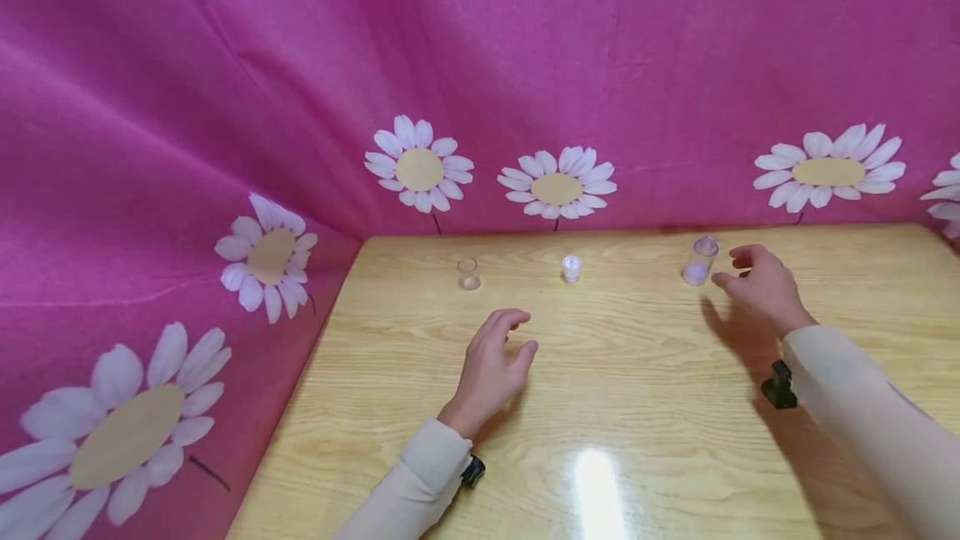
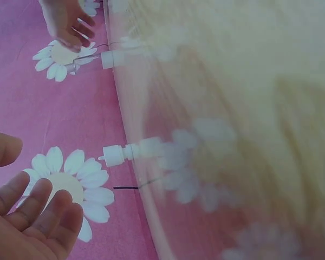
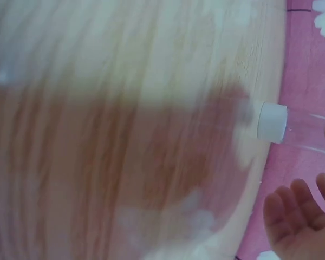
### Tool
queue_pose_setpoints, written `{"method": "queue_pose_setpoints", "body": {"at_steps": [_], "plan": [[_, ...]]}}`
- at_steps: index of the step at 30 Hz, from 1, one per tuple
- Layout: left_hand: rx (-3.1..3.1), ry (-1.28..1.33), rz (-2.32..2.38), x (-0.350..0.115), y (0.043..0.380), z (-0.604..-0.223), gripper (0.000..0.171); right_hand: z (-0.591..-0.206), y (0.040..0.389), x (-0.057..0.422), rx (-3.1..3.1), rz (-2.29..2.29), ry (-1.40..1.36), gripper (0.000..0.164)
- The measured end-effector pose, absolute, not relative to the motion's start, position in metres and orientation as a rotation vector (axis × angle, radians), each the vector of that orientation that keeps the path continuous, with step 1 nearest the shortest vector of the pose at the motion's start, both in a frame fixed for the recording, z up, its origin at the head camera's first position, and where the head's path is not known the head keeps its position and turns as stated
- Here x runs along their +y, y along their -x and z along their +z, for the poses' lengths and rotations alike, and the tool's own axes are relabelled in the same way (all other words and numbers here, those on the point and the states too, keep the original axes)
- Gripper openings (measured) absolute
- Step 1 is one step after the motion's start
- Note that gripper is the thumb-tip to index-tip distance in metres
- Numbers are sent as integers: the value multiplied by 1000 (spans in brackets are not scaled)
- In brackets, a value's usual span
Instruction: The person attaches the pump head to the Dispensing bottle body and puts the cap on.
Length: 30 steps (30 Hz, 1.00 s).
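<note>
A clear cylindrical bottle (image 1: pixel 702 260) with a whitish base (image 3: pixel 272 123) stands upright toward the back right of the table. Just to its right is my right hand (image 1: pixel 767 286), thumb and fingers spread apart and holding nothing, the thumb tip close beside the bottle's lower part. My left hand (image 1: pixel 491 369) hovers over the table left of centre, fingers loosely bent and nothing in them. Beyond it stand a small clear cap (image 1: pixel 468 275) and a small white pump top (image 1: pixel 572 268), whose narrow tip (image 2: pixel 114 155) shows in the left wrist view.
The glossy wooden table (image 1: pixel 360 373) ends at the back against a pink cloth (image 1: pixel 525 48) printed with large daisies. More of this cloth hangs along the left side. A bright reflection lies on the table near the front.
</note>
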<state>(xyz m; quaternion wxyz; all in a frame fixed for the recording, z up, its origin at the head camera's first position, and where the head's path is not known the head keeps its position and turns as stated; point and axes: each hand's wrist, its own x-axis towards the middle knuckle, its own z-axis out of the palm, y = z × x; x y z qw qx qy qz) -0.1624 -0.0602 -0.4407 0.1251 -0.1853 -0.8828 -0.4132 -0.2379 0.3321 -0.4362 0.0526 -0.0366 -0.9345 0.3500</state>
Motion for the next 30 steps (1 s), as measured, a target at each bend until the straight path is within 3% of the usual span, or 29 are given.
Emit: {"method": "queue_pose_setpoints", "body": {"at_steps": [4, 10, 19, 30], "plan": [[-2593, 538, -1214, -59, 163, -440, 33, -437, 247, 329, -2898, 1160, 139, 78], [-2641, 522, -1240, -56, 163, -440, 33, -440, 257, 321, -2928, 1251, 171, 88], [-2615, 552, -1244, -55, 163, -436, 32, -438, 263, 309, -2942, 1137, 129, 69], [-2615, 526, -1260, -59, 163, -434, 33, -440, 264, 307, -2931, 1161, 177, 69]]}}
